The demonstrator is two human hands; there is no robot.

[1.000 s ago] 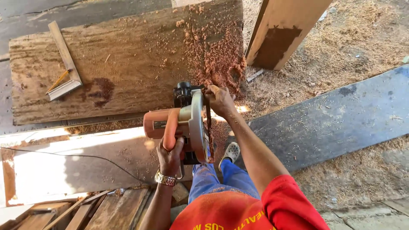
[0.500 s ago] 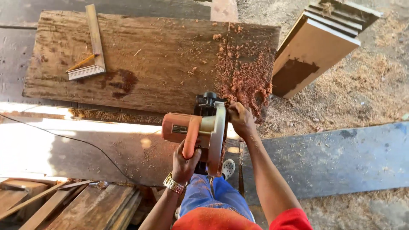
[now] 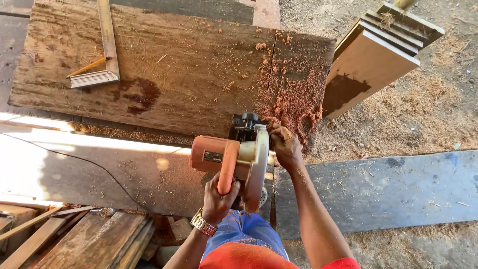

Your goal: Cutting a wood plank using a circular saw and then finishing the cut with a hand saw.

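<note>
My left hand [image 3: 219, 197] grips the handle of an orange circular saw [image 3: 234, 159], held at the near edge of a wide, rough wooden plank [image 3: 174, 74]. My right hand [image 3: 285, 145] rests against the saw's metal blade guard on its right side, dusted with sawdust. A thin cut line runs across the plank from its far edge toward the saw, with a heap of reddish sawdust [image 3: 294, 97] beside it. A wristwatch sits on my left wrist.
A metal square [image 3: 102, 55] and a pencil [image 3: 87, 67] lie on the plank's left end. Stacked boards [image 3: 378, 55] lean at the right. A grey slab [image 3: 388, 192] lies at lower right, scrap wood [image 3: 94, 239] at lower left, and a black cord [image 3: 84, 162] runs left.
The view has shifted so the plank and saw sit lower and further right in frame. Both hands stay on the saw at the plank's near edge.
</note>
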